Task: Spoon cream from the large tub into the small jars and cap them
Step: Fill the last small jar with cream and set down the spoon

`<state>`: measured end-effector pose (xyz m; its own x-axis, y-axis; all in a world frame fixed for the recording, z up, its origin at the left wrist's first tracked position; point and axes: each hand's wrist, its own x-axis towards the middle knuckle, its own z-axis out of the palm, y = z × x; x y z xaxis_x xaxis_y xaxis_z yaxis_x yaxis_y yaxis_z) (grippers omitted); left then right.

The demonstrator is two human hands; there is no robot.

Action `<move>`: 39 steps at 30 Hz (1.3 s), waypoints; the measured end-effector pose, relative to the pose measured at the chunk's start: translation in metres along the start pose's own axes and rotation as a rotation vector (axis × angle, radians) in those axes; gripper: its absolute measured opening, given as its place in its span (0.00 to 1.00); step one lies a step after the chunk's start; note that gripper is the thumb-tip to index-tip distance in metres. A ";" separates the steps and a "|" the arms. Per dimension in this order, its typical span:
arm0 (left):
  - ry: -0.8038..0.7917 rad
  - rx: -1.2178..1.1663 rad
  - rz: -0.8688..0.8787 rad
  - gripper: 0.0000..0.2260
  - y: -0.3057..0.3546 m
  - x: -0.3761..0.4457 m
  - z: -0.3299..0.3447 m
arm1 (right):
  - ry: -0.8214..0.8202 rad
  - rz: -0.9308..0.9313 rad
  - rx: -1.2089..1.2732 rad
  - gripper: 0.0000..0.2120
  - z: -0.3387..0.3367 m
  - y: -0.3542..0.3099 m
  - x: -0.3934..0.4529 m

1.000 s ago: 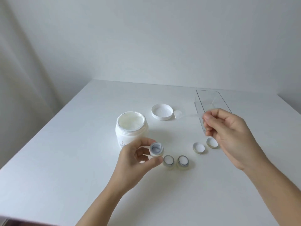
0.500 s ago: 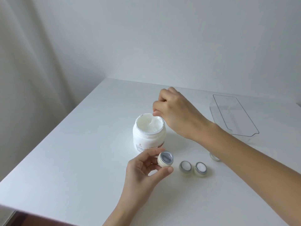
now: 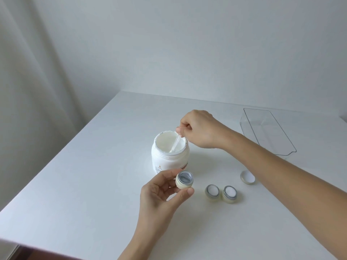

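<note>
The large white tub [image 3: 170, 158] of cream stands open in the middle of the table. My right hand [image 3: 199, 129] is above its far right rim, pinching a clear plastic spoon [image 3: 175, 144] whose tip dips into the cream. In front of the tub my left hand [image 3: 161, 196] holds a small cream-coloured jar [image 3: 184, 180], open and tilted toward me, between thumb and fingers. Two more small open jars [image 3: 212, 191] [image 3: 229, 192] stand side by side to the right. One small cap [image 3: 247, 177] lies upside down behind them, partly hidden by my right forearm.
A clear plastic tray [image 3: 268, 128] sits at the back right of the white table [image 3: 75, 184]. The table's left edge runs close to a pale curtain. The tub's big lid is hidden from view.
The spoon has gone deeper into the tub, its tip now in the cream at the near side. My left hand keeps the small jar in the same spot.
</note>
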<state>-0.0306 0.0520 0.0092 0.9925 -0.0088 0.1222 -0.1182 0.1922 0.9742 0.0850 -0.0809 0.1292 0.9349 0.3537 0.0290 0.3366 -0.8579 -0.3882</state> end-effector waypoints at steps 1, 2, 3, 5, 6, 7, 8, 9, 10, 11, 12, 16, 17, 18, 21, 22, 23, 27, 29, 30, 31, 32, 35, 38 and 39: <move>0.002 -0.001 0.000 0.17 0.000 0.000 0.000 | 0.009 0.040 0.030 0.19 -0.002 0.001 0.001; 0.006 -0.003 0.000 0.17 0.000 0.000 0.000 | 0.019 0.081 0.060 0.19 -0.003 0.002 0.001; 0.013 -0.004 -0.003 0.17 -0.001 0.000 0.000 | 0.028 0.123 0.095 0.19 -0.004 0.004 0.002; 0.024 -0.006 -0.004 0.18 -0.002 0.000 -0.001 | 0.045 0.197 0.172 0.19 -0.006 0.008 0.002; 0.026 -0.007 -0.002 0.17 -0.002 0.001 -0.001 | 0.056 0.225 0.213 0.18 -0.006 0.010 0.002; 0.027 -0.009 0.001 0.17 -0.001 0.001 -0.001 | 0.065 0.247 0.260 0.17 -0.007 0.013 0.001; 0.029 -0.011 0.005 0.17 -0.001 0.001 -0.001 | 0.071 0.266 0.305 0.16 -0.007 0.015 0.001; 0.034 -0.014 0.009 0.17 -0.001 0.001 -0.001 | 0.074 0.283 0.345 0.16 -0.008 0.018 0.000; 0.041 -0.018 0.010 0.17 0.000 0.001 -0.001 | 0.074 0.303 0.383 0.16 -0.009 0.020 -0.001; 0.049 -0.023 0.009 0.16 0.000 0.001 -0.002 | 0.073 0.325 0.425 0.15 -0.010 0.023 -0.002; 0.056 -0.029 0.007 0.16 0.000 0.001 -0.002 | 0.068 0.343 0.474 0.14 -0.011 0.025 -0.004; 0.080 -0.066 -0.001 0.15 0.000 0.001 -0.003 | 0.032 0.340 0.648 0.11 -0.014 0.034 -0.018; 0.087 -0.075 -0.002 0.15 0.000 0.001 -0.003 | 0.030 0.331 0.662 0.11 -0.013 0.035 -0.024; 0.092 -0.080 -0.002 0.15 0.000 0.001 -0.003 | 0.034 0.320 0.661 0.11 -0.012 0.034 -0.031; 0.104 -0.092 0.000 0.15 0.001 0.001 -0.004 | 0.115 0.248 0.587 0.13 -0.003 0.029 -0.056; 0.112 -0.096 -0.003 0.15 0.000 0.001 -0.004 | 0.154 0.208 0.560 0.13 0.001 0.027 -0.063; 0.122 -0.102 -0.008 0.16 0.000 0.001 -0.003 | 0.193 0.176 0.532 0.14 0.005 0.025 -0.069; 0.122 -0.097 -0.002 0.16 0.001 0.001 -0.003 | 0.337 0.081 0.372 0.12 0.020 0.019 -0.081; 0.120 -0.093 0.000 0.16 0.002 0.001 -0.003 | 0.417 0.021 0.289 0.11 0.027 0.018 -0.083; 0.124 -0.095 -0.002 0.16 0.003 0.000 -0.003 | 0.469 -0.025 0.239 0.10 0.030 0.019 -0.085; 0.129 -0.097 -0.005 0.16 0.003 0.000 -0.004 | 0.529 -0.087 0.180 0.10 0.032 0.019 -0.086; 0.131 -0.099 -0.008 0.16 0.003 0.000 -0.003 | 0.586 -0.165 0.108 0.09 0.033 0.019 -0.088; 0.129 -0.091 -0.015 0.16 0.002 0.001 -0.003 | 0.709 -0.454 -0.174 0.06 0.033 0.025 -0.096; 0.129 -0.090 -0.020 0.16 0.002 0.001 -0.003 | 0.754 -0.675 -0.413 0.08 0.032 0.034 -0.106; 0.126 -0.090 -0.021 0.16 0.003 0.001 -0.003 | 0.769 -0.711 -0.447 0.09 0.032 0.037 -0.108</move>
<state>-0.0296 0.0555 0.0114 0.9915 0.1084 0.0721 -0.1001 0.2804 0.9547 -0.0075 -0.1392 0.0825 0.2855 0.6233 0.7281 0.6841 -0.6645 0.3007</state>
